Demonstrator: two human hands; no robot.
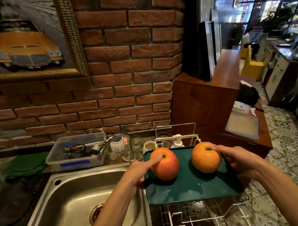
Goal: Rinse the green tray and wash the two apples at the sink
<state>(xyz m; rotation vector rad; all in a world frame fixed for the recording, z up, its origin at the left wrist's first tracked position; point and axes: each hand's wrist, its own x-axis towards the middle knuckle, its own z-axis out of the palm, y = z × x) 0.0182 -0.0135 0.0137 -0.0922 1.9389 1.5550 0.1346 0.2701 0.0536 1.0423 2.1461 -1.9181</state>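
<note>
Your left hand grips the left edge of the green tray, its thumb laid over the top of the left apple near the stem, pinning the fruit in place. Your right hand does the same on the opposite side: fingers wrapped under the tray's right edge, thumb pressed on the top of the right apple. Both hands are closed on the tray, which you hold roughly level in the lower middle of the frame, right of centre. The two apples sit side by side on its far half, apart from each other, and the tray's near half shows a wet sheen. Below the tray's near edge is a white wire dish rack. To the left, in the lower left of the frame, lies the steel sink with its drain showing, and the curved faucet stands behind it, its spout just left of the tray's far left corner. Behind the faucet are a few glasses and cups, and a clear plastic box of small items sits further left beside a green cloth. A brick wall fills the upper middle, with a gold-framed car picture in the upper left.
</note>
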